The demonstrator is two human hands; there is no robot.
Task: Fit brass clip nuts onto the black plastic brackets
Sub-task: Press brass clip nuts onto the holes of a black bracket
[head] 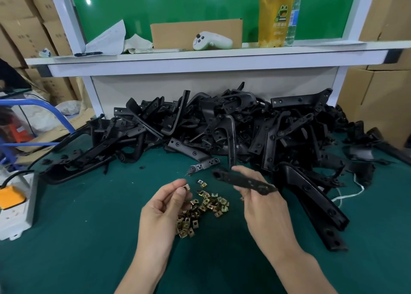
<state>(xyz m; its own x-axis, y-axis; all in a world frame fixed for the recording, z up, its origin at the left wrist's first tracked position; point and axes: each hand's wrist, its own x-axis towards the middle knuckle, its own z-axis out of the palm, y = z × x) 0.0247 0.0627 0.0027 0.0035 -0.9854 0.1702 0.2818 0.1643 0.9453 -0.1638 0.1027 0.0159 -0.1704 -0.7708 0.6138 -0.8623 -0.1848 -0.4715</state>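
Two hands: the left hand (165,207) and the right hand (262,207) are raised over the near middle of the bench (77,249), apart from each other
Left grip: thumb and forefinger pinch one brass clip nut (186,186); the other fingers curl loosely behind it
Right grip: fingers and thumb close round a black plastic bracket (240,180), a long narrow bar held roughly level and blurred, its free end pointing toward the left hand
Gap: the pinched nut and the bracket's free end are near each other, not touching
Loose nuts: a scattered pile of clip nuts (204,204) lies on the green mat, below and between the two hands, with a few strays on its far side
Heap: many black brackets (222,124) lie tangled along the far edge of the bench, from the left side to the right edge; longer ones lie just right of the right hand
Left edge: a white power strip (15,211) with an orange block on it
Right side: a white cord (347,195) lies among the brackets
Above the far edge: a shelf (200,56) carries a white game controller (211,41), a sealed cup of yellow drink (275,15), a cardboard sheet (178,33) and crumpled paper (109,37)
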